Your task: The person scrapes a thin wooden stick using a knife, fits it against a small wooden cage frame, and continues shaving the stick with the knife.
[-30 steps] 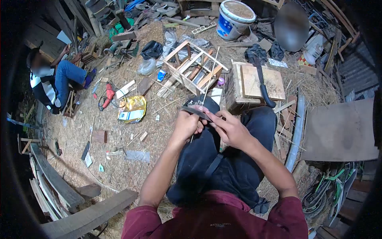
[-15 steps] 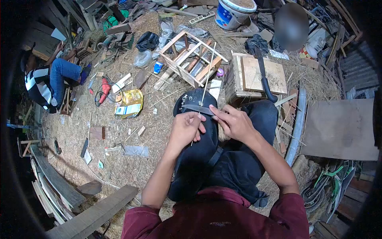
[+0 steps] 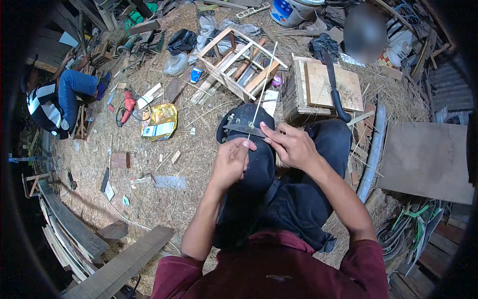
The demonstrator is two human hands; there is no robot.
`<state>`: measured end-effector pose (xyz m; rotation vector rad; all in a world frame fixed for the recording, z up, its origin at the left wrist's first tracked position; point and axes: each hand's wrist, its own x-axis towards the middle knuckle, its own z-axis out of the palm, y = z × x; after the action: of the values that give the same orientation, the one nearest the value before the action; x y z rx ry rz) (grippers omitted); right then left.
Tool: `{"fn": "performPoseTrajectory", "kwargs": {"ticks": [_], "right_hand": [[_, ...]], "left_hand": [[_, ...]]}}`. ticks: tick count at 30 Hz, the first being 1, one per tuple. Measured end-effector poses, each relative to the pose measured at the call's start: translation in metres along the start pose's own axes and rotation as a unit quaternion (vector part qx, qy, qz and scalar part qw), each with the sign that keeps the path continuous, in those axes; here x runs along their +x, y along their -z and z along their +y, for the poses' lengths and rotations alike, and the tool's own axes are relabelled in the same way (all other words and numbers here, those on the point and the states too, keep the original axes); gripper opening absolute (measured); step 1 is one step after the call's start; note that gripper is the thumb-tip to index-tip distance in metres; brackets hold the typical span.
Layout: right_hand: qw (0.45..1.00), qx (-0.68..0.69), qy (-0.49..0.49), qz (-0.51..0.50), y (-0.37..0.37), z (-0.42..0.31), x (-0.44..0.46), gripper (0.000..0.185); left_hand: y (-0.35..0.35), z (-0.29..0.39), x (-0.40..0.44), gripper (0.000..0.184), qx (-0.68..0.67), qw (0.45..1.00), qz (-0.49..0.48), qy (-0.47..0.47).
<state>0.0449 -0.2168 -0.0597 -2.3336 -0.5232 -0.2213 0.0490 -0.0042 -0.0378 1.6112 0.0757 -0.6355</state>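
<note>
My left hand point(image 3: 231, 162) is closed, with thumb and fingers pinching the lower end of a thin bamboo strip point(image 3: 263, 85). The strip slants up and away over my knee point(image 3: 238, 120). My right hand point(image 3: 293, 145) is closed around a knife point(image 3: 243, 129), whose handle is hidden in the fingers. Its blade points left and lies across the strip, touching it just beyond my left fingertips. Small pale shavings point(image 3: 251, 124) gather at the blade and on the dark trouser cloth.
Ahead stands a wooden frame point(image 3: 224, 75). To its right, a large knife with a dark handle point(image 3: 333, 92) lies on a wooden block point(image 3: 351, 92). A red power tool point(image 3: 129, 103) and yellow packet point(image 3: 162, 119) lie left. Another person point(image 3: 74, 92) sits far left.
The strip's far end now reaches slightly farther up, and its tail below my left hand no longer shows. My left hand has turned a little. The knife stays across the strip.
</note>
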Motion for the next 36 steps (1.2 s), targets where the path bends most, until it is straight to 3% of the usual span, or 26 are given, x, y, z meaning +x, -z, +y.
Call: {"fn": "performPoseTrajectory", "kwargs": {"ticks": [7,10,15,18,23,29,33,36], "right_hand": [[1.000,-0.019,-0.003,-0.002,-0.007,-0.002,-0.004,0.041],[0.997,-0.035,-0.061,0.014,0.003,0.013,0.001,0.042],[0.998,-0.032,-0.048,0.002,0.003,0.011,0.002,0.041],[1.000,-0.014,0.017,0.000,-0.003,0.001,-0.003,0.040],[0.992,-0.057,-0.115,0.013,-0.001,0.013,0.005,0.036],[0.996,-0.057,-0.067,0.020,0.001,0.013,0.003,0.037],[0.999,-0.040,0.033,0.010,-0.003,0.007,0.004,0.038],[0.998,-0.017,-0.030,0.048,-0.010,0.012,0.008,0.038]], "left_hand": [[0.004,-0.009,-0.011,0.025,-0.064,0.998,0.011,0.015],[0.004,-0.015,-0.035,0.025,-0.101,0.994,0.012,0.044],[0.006,-0.015,-0.041,0.025,-0.073,0.996,0.017,0.043],[0.002,-0.004,-0.022,0.025,-0.051,0.998,0.029,0.019],[-0.002,-0.007,-0.016,0.024,-0.008,0.999,0.029,-0.031],[0.008,-0.023,-0.042,0.023,-0.023,0.999,0.025,-0.016],[0.007,-0.015,-0.045,0.023,0.025,0.999,0.020,-0.028],[0.009,-0.017,-0.054,0.024,0.008,1.000,0.010,-0.011]]}}
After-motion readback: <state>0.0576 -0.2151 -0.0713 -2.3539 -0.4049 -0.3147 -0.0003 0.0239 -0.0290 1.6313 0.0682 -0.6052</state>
